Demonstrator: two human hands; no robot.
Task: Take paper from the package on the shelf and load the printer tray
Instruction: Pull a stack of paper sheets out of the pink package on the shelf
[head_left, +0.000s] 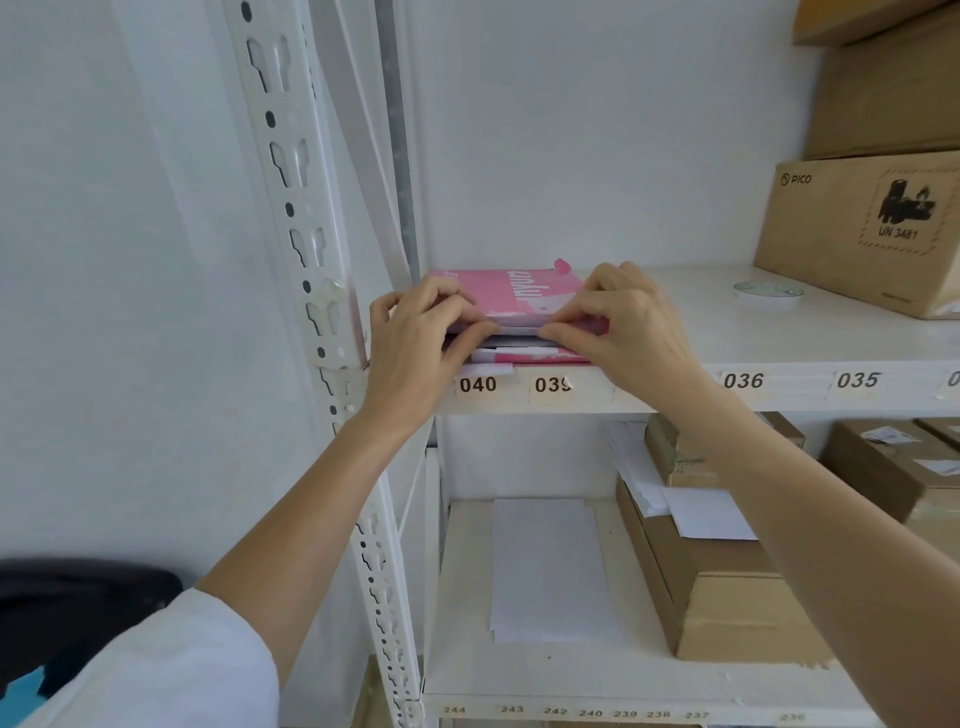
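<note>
I have both hands at the near end of the pink package (511, 296), lying at the shelf's (727, 332) left edge. My left hand (415, 353) pinches the wrapper flap with curled fingers; my right hand (623, 327) pinches it alongside.

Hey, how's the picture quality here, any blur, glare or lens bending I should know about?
Head view: soft, even light with no glare and only faint shadows under the shelf edge. The wide-angle lens bows the slotted upright post. The left hand and right hand on the pink paper package are reasonably sharp; the small labels on the lower shelf are soft and hard to read.
</note>
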